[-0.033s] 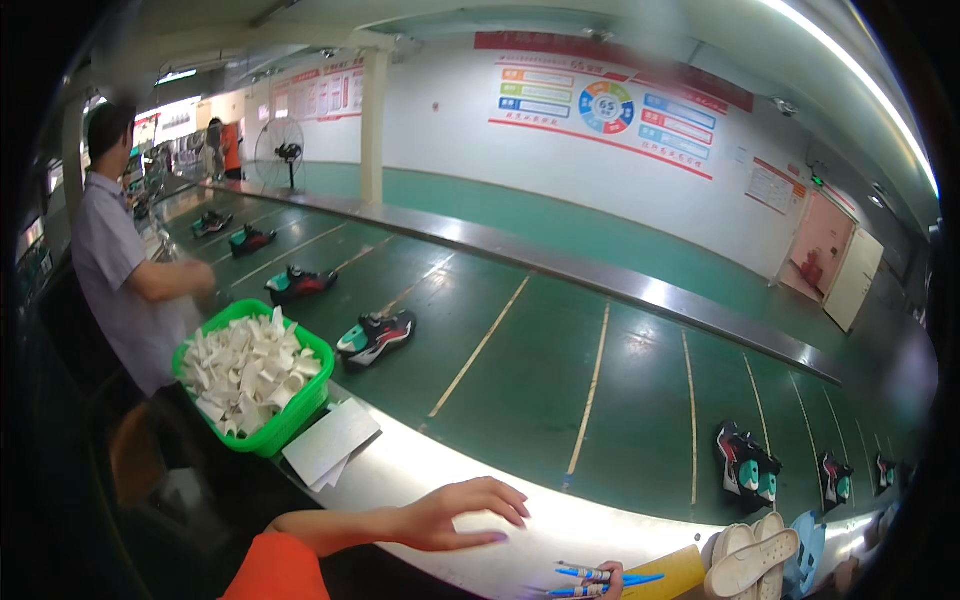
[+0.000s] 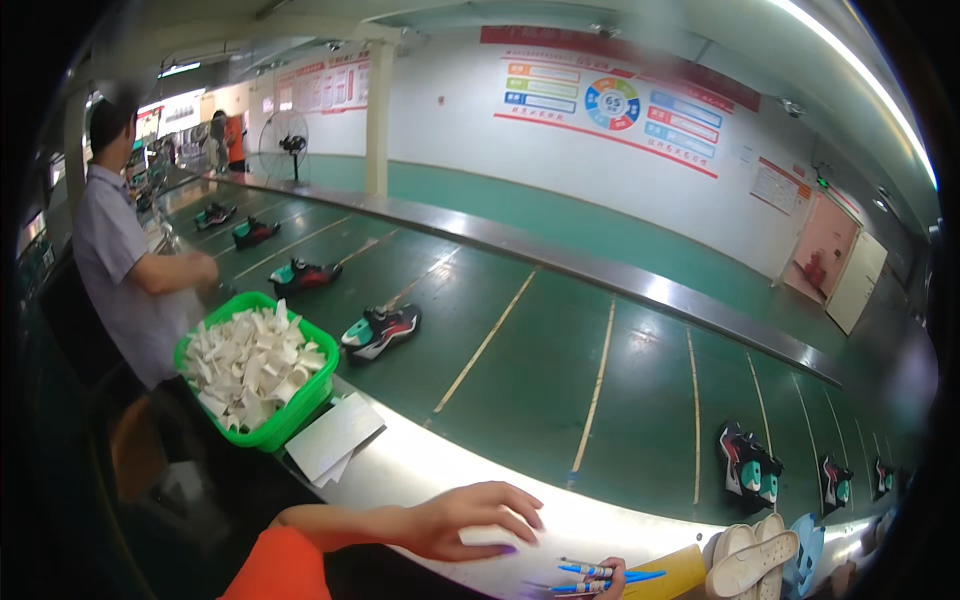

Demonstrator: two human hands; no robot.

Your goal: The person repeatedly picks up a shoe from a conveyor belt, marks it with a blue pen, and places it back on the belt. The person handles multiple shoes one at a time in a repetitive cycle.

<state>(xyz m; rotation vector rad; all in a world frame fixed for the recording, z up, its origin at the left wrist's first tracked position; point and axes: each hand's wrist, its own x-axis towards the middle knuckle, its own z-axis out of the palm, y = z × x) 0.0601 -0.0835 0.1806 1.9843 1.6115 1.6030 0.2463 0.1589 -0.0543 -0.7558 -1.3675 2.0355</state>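
Observation:
My left hand (image 2: 475,520) reaches over the shiny metal ledge, palm down, its fingers apart and nothing in them. At the lower edge, my right hand (image 2: 608,578) is closed around slim blue pen-like sticks (image 2: 582,571) with pale bands. Most of that hand is cut off by the frame. A yellow sheet (image 2: 672,575) lies just right of it. Pale cream shoe soles (image 2: 752,560) are stacked on the ledge beyond the sheet, with light blue ones (image 2: 804,552) beside them. To the left of my left hand, white-grey sheets (image 2: 335,438) rest on the ledge.
A green basket (image 2: 268,432) full of white curled pieces stands at the left. Dark shoes with teal and red parts, such as one shoe (image 2: 382,332) and a pair (image 2: 748,465), sit on the green conveyor belt (image 2: 520,390). A co-worker (image 2: 130,260) is at the left.
My left hand has shifted slightly to the right along the ledge. My right hand still holds the blue sticks. The whole view has shifted a little.

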